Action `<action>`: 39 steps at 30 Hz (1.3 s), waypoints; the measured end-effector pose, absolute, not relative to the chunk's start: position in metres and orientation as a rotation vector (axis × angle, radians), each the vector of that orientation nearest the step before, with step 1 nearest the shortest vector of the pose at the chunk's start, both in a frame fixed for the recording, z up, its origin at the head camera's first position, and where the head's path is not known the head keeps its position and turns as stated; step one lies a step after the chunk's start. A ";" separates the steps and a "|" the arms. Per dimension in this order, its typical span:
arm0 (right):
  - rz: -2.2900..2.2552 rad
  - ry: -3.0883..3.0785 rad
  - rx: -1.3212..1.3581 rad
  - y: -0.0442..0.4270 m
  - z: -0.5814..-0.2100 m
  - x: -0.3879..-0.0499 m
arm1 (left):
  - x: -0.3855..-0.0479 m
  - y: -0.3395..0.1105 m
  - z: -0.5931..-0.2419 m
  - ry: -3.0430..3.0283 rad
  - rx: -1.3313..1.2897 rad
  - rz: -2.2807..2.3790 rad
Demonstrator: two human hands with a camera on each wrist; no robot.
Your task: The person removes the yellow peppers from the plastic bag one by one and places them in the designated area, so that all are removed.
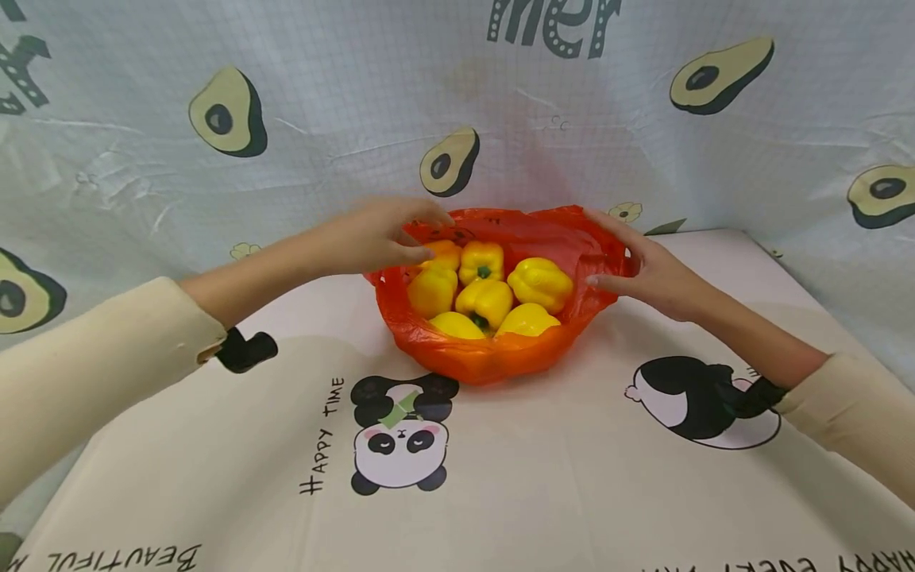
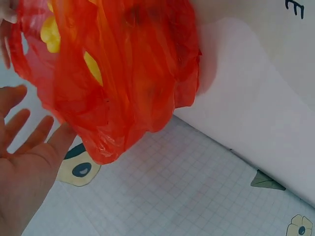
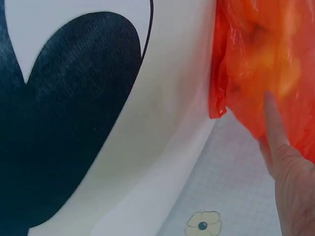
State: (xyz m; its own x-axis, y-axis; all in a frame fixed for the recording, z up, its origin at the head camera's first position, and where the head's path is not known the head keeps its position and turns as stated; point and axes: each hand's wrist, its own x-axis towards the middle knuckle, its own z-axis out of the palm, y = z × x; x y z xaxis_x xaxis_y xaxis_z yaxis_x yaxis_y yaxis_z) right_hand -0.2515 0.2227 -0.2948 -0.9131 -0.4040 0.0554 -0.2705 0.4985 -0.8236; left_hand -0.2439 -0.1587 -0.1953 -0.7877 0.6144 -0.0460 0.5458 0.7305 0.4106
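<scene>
A red plastic bag [image 1: 472, 361] stands with its mouth spread wide at the far side of the table. Inside lie several yellow bell peppers [image 1: 541, 284], along with smooth yellow rounded pieces [image 1: 529, 320] at the front whose kind I cannot tell. My left hand [image 1: 382, 234] is at the bag's left rim, its fingers spread and extended in the left wrist view, a fingertip meeting the plastic. At the right rim, my right hand [image 1: 661, 274] touches the bag with fairly straight fingers and thumb apart. In the right wrist view, one digit lies against the red plastic.
A pale cloth printed with a panda [image 1: 400, 453] and lettering covers the table [image 1: 529, 477]. Behind the bag rises a white sheet [image 1: 343, 103] with avocado prints. The table's right edge [image 1: 808, 278] slants toward the front.
</scene>
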 end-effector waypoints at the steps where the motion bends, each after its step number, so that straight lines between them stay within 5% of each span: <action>1: -1.374 2.602 -0.614 0.222 -0.294 -0.251 | -0.247 -0.157 -0.196 2.736 0.932 0.532; 22: -0.992 2.735 -0.847 0.210 -0.291 -0.250 | -0.294 -0.056 -0.185 2.406 1.158 0.108; 39: -0.676 2.849 -1.134 0.216 -0.292 -0.250 | -0.317 -0.032 -0.231 2.302 0.892 0.426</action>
